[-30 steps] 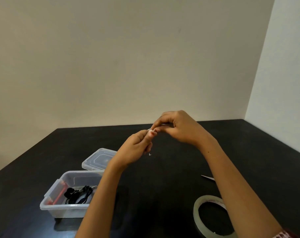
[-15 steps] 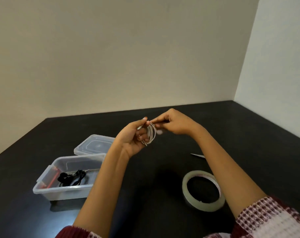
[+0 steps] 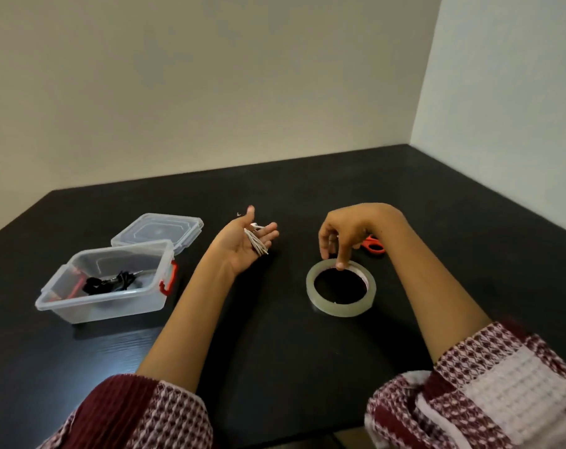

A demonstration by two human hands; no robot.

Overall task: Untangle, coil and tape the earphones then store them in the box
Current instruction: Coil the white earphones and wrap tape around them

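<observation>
My left hand (image 3: 243, 244) is held palm up above the black table, with the coiled white earphones (image 3: 256, 242) lying across its fingers. My right hand (image 3: 346, 233) hangs fingers down over the far rim of the clear tape roll (image 3: 340, 287), one fingertip touching that rim. The clear plastic box (image 3: 103, 281) stands open at the left, with black earphones (image 3: 110, 281) inside it.
The box's clear lid (image 3: 158, 230) lies flat just behind the box. Red-handled scissors (image 3: 372, 245) lie behind my right wrist. The black table (image 3: 275, 351) runs to walls at the back and right.
My hands have separated and lowered. The right hand let go of the white coil and dropped onto the tape roll, while the left hand turned palm up, keeping the coil.
</observation>
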